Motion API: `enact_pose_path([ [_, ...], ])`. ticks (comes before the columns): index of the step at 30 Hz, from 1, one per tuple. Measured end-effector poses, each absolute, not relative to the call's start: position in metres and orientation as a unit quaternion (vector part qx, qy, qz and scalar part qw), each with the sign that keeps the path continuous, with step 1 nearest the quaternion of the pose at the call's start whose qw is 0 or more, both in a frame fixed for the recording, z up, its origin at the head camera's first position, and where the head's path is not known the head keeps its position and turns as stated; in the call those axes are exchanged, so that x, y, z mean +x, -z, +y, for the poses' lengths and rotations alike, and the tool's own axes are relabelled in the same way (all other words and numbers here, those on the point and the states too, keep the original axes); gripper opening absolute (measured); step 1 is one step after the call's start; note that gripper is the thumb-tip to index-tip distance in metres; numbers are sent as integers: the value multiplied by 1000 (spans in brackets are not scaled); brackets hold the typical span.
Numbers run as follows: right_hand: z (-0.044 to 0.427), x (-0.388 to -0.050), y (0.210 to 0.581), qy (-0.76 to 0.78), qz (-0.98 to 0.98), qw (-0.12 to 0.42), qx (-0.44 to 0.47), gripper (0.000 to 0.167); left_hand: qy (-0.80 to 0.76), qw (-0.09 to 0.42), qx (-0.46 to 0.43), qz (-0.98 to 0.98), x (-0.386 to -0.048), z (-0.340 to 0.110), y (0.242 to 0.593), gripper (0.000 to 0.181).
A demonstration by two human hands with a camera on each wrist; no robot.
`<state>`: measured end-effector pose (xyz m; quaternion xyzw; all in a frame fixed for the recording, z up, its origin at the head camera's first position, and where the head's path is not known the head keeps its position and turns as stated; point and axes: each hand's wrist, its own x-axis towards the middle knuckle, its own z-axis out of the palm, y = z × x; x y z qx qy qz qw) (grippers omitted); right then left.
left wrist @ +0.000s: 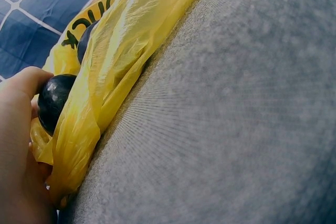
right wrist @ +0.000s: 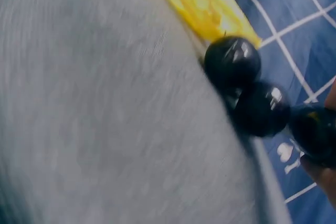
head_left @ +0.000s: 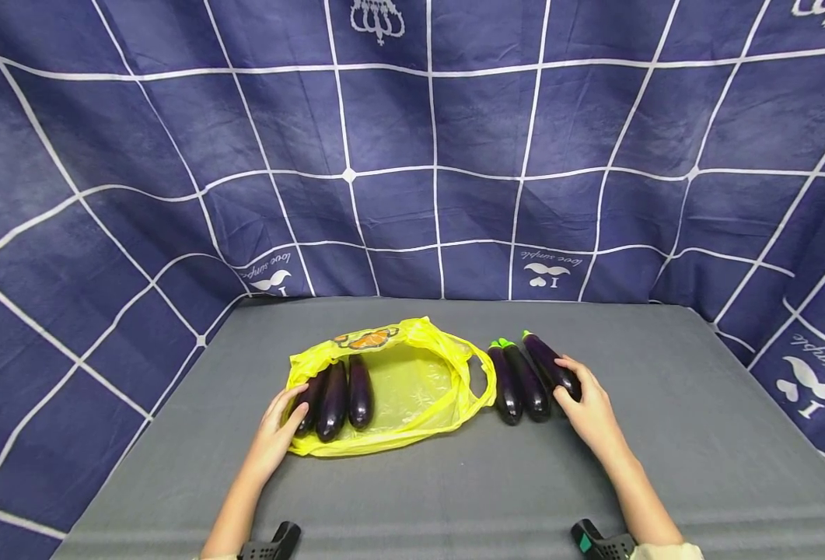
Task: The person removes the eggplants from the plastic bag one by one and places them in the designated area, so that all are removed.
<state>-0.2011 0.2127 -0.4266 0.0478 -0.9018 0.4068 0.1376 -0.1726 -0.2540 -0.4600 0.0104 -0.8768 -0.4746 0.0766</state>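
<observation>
A yellow plastic bag (head_left: 412, 389) lies on its side with its mouth wide; three dark eggplants (head_left: 360, 393) rest in its left part. My left hand (head_left: 272, 432) holds the leftmost eggplant (left wrist: 55, 103) at the bag's left edge, thumb on top. Right of the bag, two eggplants (head_left: 506, 385) with green stems lie side by side on the table. My right hand (head_left: 590, 408) grips a third eggplant (head_left: 548, 362) beside them, thumb and fingers around its lower end. In the right wrist view that eggplant (right wrist: 312, 132) touches its neighbour (right wrist: 262, 109).
A grey cloth-covered table (head_left: 440, 498) lies under everything. Behind it and at both sides hangs a blue curtain (head_left: 482, 155) with white grid lines. The bag's handle (head_left: 482, 373) reaches to the eggplants on the right.
</observation>
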Motion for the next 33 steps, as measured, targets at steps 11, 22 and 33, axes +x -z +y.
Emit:
enact_pose_path([
  [11,226,-209,450,-434,-892,117,48,43,476,81,10,-876,-172,-254,461,42],
  [22,226,-210,463,-443,-886,119,63,44,468,88,10,-879,-173,-254,460,43],
  [33,226,-210,469,-431,-885,158,79,44,461,90,5,-883,-173,-254,461,42],
])
